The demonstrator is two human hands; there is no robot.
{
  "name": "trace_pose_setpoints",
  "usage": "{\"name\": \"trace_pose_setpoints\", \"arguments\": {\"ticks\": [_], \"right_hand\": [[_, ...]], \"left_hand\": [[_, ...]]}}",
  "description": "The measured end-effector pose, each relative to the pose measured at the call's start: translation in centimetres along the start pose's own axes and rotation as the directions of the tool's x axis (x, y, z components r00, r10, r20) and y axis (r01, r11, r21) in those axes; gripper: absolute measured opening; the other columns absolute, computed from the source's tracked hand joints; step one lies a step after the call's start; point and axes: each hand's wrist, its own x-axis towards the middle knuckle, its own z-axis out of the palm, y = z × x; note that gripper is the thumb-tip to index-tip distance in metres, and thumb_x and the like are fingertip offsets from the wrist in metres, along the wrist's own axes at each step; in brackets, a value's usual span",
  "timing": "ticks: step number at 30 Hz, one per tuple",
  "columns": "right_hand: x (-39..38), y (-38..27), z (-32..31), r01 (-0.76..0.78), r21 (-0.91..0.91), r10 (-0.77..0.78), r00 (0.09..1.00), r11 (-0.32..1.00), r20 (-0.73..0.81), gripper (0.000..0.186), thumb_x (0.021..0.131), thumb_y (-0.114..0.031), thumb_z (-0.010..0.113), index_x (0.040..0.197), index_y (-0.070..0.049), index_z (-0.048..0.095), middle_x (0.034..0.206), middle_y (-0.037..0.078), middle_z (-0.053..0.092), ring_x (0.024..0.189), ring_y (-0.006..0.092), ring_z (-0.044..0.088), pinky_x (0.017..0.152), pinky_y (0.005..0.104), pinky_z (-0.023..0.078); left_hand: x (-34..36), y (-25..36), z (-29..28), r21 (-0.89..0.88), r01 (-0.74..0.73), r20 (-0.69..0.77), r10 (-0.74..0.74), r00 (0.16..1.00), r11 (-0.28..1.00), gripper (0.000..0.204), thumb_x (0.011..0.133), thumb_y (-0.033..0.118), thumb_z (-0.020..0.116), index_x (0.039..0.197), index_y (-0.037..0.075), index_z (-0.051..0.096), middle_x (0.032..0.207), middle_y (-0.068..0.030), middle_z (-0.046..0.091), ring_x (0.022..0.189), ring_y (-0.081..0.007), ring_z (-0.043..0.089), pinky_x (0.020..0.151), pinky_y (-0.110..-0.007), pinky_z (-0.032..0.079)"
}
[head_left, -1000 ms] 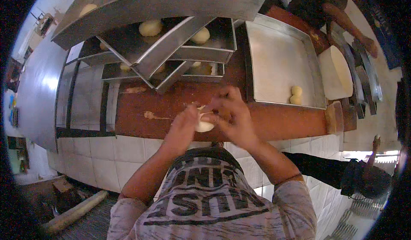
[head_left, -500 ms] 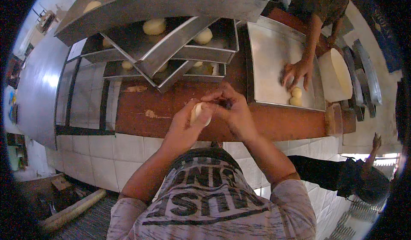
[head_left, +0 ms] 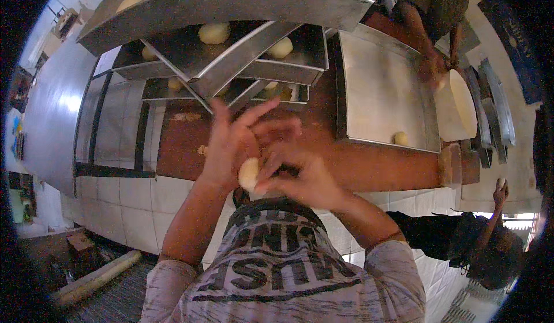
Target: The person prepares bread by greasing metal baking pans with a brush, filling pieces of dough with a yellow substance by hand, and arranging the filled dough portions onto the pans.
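Note:
Between my hands, in front of my shirt, is a pale dough ball [head_left: 249, 174]. My left hand [head_left: 231, 141] has its fingers stretched out and spread, a little blurred, with the ball against the heel of its palm. From the right, my right hand [head_left: 311, 179] reaches across with bent fingers, and its thumb and fingertips press on the ball's side. Part of the ball is hidden behind those fingers. Both hands are above the near edge of the brown table [head_left: 369, 164].
Stacked metal trays [head_left: 231, 3] holding dough balls rise just beyond my hands. A flat tray [head_left: 375, 86] with one dough ball [head_left: 400, 138] lies to the right. Behind it a co-worker's hand [head_left: 433, 72] is by a white tub [head_left: 459, 106]. Another person [head_left: 485, 236] stands far right.
My left hand has opened and spread its fingers. The dough ball has come lower and to the left. The co-worker's hand has left the flat tray, where two balls have become one.

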Motion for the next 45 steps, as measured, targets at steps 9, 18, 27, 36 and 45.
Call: {"name": "trace_pose_setpoints", "arguments": {"ticks": [9, 18, 27, 36, 45], "right_hand": [[1.6, 1.5, 1.6, -0.212, 0.801, 0.518, 0.844, 0.559, -0.138, 0.020, 0.083, -0.016, 0.060, 0.103, -0.011, 0.061, 0.085, 0.005, 0.063, 0.077, 0.0181, 0.061, 0.066, 0.0298, 0.052], [0.2, -0.3, -0.9, 0.321, -0.796, -0.315, 0.933, 0.514, 0.173, 0.044, 0.074, -0.010, 0.064, 0.116, -0.011, 0.052, 0.118, 0.019, 0.046, 0.101, 0.0329, 0.052, 0.082, 0.0374, 0.045], [8.3, -13.9, -15.2, 0.433, -0.416, -0.364, 0.900, 0.800, 0.239, 0.048, 0.067, -0.023, 0.068, 0.110, -0.007, 0.054, 0.109, 0.016, 0.050, 0.102, 0.0297, 0.050, 0.088, 0.0391, 0.041], [31.7, -16.8, -26.6, 0.291, -0.797, -0.813, 0.444, 0.529, -0.376, 0.048, 0.076, -0.026, 0.063, 0.113, 0.000, 0.052, 0.107, 0.018, 0.057, 0.099, 0.0243, 0.055, 0.088, 0.0311, 0.041], [33.1, -11.8, -30.9, -0.202, -0.964, -0.462, 0.847, 0.174, -0.262, 0.038, 0.086, -0.038, 0.046, 0.114, -0.016, 0.058, 0.106, 0.015, 0.060, 0.099, 0.0295, 0.055, 0.086, 0.0415, 0.042]], "left_hand": [[-0.8, -4.2, -0.6, 0.756, -0.153, -0.242, 0.489, 0.838, 0.637, 0.051, 0.064, 0.013, 0.076, 0.107, 0.003, 0.050, 0.113, -0.0089, 0.047, 0.108, -0.0171, 0.046, 0.089, -0.032, 0.039], [-0.6, -5.2, -3.3, 0.884, -0.014, -0.274, 0.542, 0.795, 0.467, 0.044, 0.067, 0.018, 0.073, 0.100, -0.001, 0.050, 0.097, -0.0140, 0.051, 0.093, -0.0253, 0.052, 0.080, -0.037, 0.042], [-2.5, 1.3, -3.2, 0.991, 0.071, -0.116, 0.441, 0.890, 0.117, 0.037, 0.072, 0.022, 0.069, 0.100, 0.004, 0.054, 0.104, -0.0188, 0.050, 0.096, -0.0364, 0.050, 0.076, -0.042, 0.043], [-2.9, -1.5, -12.7, 0.849, 0.409, -0.071, 0.695, 0.716, -0.334, 0.036, 0.073, 0.012, 0.061, 0.106, 0.001, 0.050, 0.103, -0.0227, 0.049, 0.093, -0.0398, 0.051, 0.076, -0.044, 0.045], [-4.8, -1.7, -12.2, 0.898, 0.392, -0.170, 0.664, 0.728, -0.199, 0.034, 0.070, 0.013, 0.061, 0.099, -0.003, 0.054, 0.099, -0.0231, 0.052, 0.086, -0.0429, 0.053, 0.075, -0.047, 0.045]]}}
